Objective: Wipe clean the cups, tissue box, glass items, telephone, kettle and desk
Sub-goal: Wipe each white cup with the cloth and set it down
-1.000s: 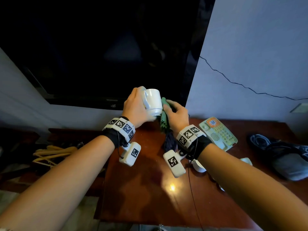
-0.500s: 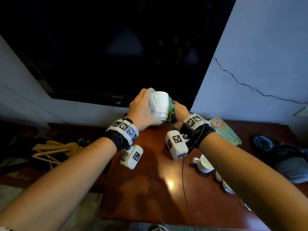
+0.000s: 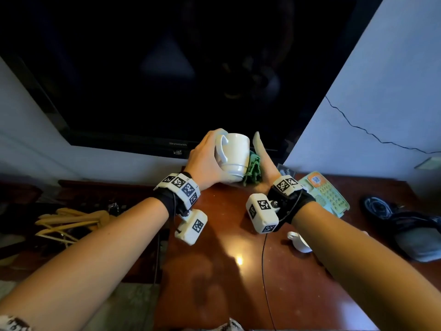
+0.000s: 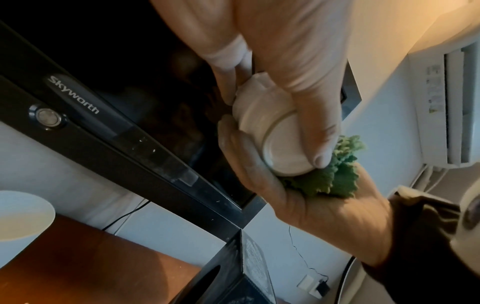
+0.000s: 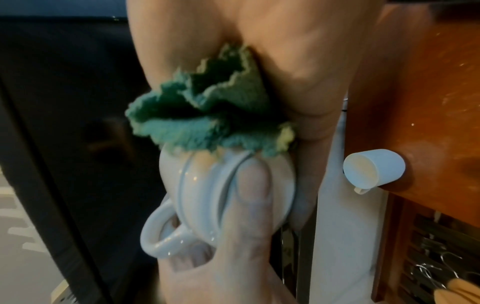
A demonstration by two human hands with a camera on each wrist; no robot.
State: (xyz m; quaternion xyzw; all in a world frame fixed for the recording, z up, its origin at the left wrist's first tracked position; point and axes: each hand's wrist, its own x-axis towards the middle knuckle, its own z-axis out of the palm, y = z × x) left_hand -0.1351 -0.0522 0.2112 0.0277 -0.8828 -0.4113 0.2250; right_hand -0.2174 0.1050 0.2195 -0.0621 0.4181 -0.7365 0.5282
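My left hand point(image 3: 210, 154) grips a white cup point(image 3: 235, 154) above the desk's far edge, held tilted with its handle toward me. In the wrist views my left thumb point(image 5: 253, 191) lies across the cup's base point(image 4: 283, 148). My right hand point(image 3: 262, 161) cups a green cloth point(image 3: 253, 168) against the cup's right side, and its fingers wrap under the cup point(image 4: 241, 148). The cloth point(image 5: 207, 115) bunches in the palm. A second white cup point(image 3: 298, 242) stands on the brown desk point(image 3: 226, 283), partly behind my right forearm. The pale green telephone point(image 3: 327, 194) lies to the right.
A black television point(image 3: 191, 68) fills the wall right behind the hands. A black tissue box point(image 4: 241, 273) stands at the desk's back. Wooden hangers point(image 3: 66, 223) lie off the desk's left side, and a dark bag with cables point(image 3: 410, 230) is on the right.
My right hand has rolled from on top of the cloth to palm against the cup's side, moving the cloth round the cup. The cup's handle has turned toward me.
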